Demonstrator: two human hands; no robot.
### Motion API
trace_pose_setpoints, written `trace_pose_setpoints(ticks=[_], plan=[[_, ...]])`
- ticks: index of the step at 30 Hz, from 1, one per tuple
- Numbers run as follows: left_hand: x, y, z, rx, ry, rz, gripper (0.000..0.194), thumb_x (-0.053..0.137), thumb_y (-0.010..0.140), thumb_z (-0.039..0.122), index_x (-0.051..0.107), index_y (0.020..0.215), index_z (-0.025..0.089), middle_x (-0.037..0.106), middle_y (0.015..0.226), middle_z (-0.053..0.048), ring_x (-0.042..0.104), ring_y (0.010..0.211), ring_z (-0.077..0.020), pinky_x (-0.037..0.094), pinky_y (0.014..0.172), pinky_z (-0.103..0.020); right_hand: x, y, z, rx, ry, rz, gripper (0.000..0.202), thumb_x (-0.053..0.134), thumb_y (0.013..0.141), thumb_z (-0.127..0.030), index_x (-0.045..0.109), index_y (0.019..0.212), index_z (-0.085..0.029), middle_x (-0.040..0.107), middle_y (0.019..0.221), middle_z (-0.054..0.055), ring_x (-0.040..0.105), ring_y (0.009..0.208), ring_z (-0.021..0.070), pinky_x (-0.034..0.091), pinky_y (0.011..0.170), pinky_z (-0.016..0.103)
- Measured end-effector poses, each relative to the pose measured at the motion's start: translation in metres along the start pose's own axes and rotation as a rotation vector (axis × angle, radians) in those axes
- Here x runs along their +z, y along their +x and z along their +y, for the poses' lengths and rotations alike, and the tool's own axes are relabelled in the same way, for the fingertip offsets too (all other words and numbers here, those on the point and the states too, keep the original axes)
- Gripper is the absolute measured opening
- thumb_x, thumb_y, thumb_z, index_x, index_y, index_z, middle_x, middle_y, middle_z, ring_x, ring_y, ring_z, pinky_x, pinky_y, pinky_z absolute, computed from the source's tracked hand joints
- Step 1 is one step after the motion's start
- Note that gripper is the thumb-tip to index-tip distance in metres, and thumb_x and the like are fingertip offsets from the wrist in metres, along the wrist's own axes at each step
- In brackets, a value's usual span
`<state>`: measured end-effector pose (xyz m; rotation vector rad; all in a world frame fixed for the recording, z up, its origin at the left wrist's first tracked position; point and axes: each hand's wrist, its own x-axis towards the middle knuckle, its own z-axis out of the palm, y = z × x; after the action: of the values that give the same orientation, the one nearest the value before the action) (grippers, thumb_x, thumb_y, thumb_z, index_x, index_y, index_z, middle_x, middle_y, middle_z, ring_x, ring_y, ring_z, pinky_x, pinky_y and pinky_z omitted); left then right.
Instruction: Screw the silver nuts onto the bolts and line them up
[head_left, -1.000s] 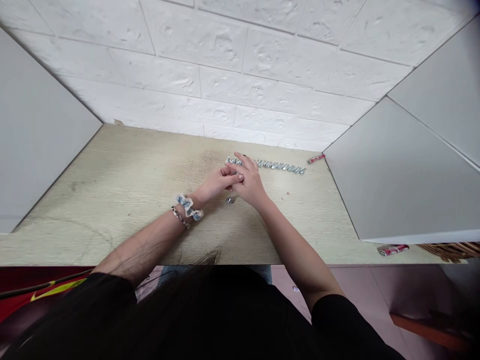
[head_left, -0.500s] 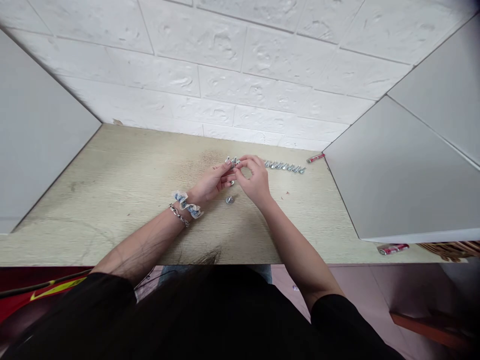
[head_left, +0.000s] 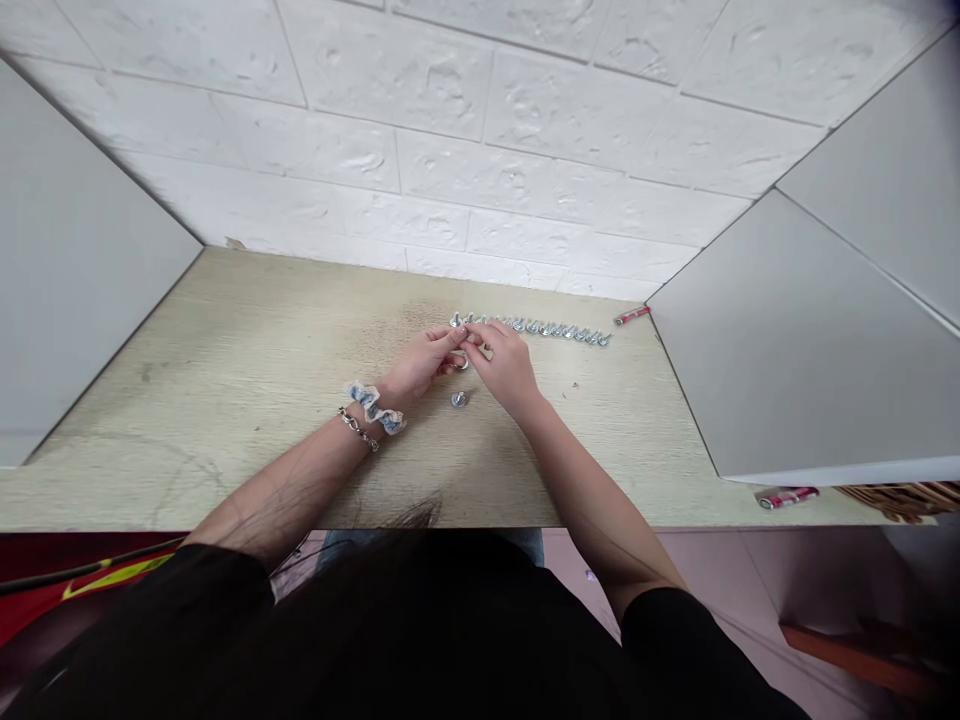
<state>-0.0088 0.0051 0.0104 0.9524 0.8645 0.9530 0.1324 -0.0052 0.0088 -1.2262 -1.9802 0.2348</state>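
My left hand [head_left: 426, 362] and my right hand [head_left: 504, 365] meet above the table, their thumbs and fingertips pinched close together. Whatever small thing lies between the fingertips is hidden. A shiny round metal piece [head_left: 463, 364] shows by the curled lower fingers of my left hand; I cannot tell if it is held or lies on the table. Closer to me stands a small metal bolt with a wide round base [head_left: 459, 399]. Behind my fingers, similar bolts [head_left: 568, 333] form a long row running to the right, partly covered by my right hand.
The pale wooden table [head_left: 247, 400] ends at a white brick-patterned wall [head_left: 442, 170]. Grey panels stand at the left [head_left: 82, 270] and right [head_left: 787, 340]. One red battery [head_left: 632, 316] lies by the right panel, another red battery [head_left: 787, 498] near the front edge.
My right hand's fingers have closed in and shifted slightly left and down, against my left fingertips. More of the bolt row shows behind them.
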Motion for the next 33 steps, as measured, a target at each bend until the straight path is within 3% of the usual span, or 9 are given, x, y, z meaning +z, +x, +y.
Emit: trace_pose_setpoints(ticks=[5, 14, 25, 33], plan=[[-0.0004, -0.0014, 0.0008, -0.001, 0.101, -0.019, 0.031, 0.072, 0.071, 0.044, 0.067, 0.072, 0.013, 0.057, 0.055, 0.001, 0.049, 0.047, -0.0035, 0.033, 0.043, -0.015, -0.0012, 0.0000, -0.0012, -0.016, 0.016, -0.013, 0.018, 0.049, 0.085, -0.020, 0.065, 0.094, -0.021, 0.064, 0.088, 0.005, 0.057, 0.086, 0.0194, 0.045, 0.083, 0.034], [0.0037, -0.0044, 0.0037, 0.016, 0.030, 0.014, 0.037, 0.061, 0.079, 0.050, 0.064, 0.076, 0.013, 0.063, 0.067, -0.002, 0.054, 0.050, -0.0041, 0.034, 0.045, -0.017, -0.0015, 0.0008, -0.0009, 0.038, 0.088, 0.036, 0.013, 0.052, 0.084, -0.023, 0.064, 0.088, -0.021, 0.066, 0.084, 0.004, 0.058, 0.080, 0.0177, 0.047, 0.078, 0.032], [0.0007, -0.0029, 0.0047, 0.067, 0.002, 0.030, 0.032, 0.074, 0.069, 0.040, 0.068, 0.088, 0.014, 0.066, 0.079, -0.002, 0.055, 0.055, -0.0032, 0.038, 0.047, -0.015, -0.0020, 0.0032, -0.0029, 0.298, 0.343, 0.056, 0.016, 0.058, 0.079, -0.030, 0.065, 0.088, -0.021, 0.069, 0.081, 0.001, 0.062, 0.073, 0.0152, 0.051, 0.072, 0.031], [0.0017, -0.0027, 0.0032, 0.105, -0.026, 0.055, 0.030, 0.073, 0.070, 0.037, 0.069, 0.088, 0.013, 0.067, 0.081, -0.004, 0.057, 0.065, -0.0059, 0.043, 0.055, -0.016, -0.0002, 0.0040, 0.0003, 0.279, 0.347, 0.043, 0.018, 0.057, 0.076, -0.026, 0.065, 0.091, -0.020, 0.069, 0.083, 0.001, 0.063, 0.074, 0.0152, 0.051, 0.072, 0.032]])
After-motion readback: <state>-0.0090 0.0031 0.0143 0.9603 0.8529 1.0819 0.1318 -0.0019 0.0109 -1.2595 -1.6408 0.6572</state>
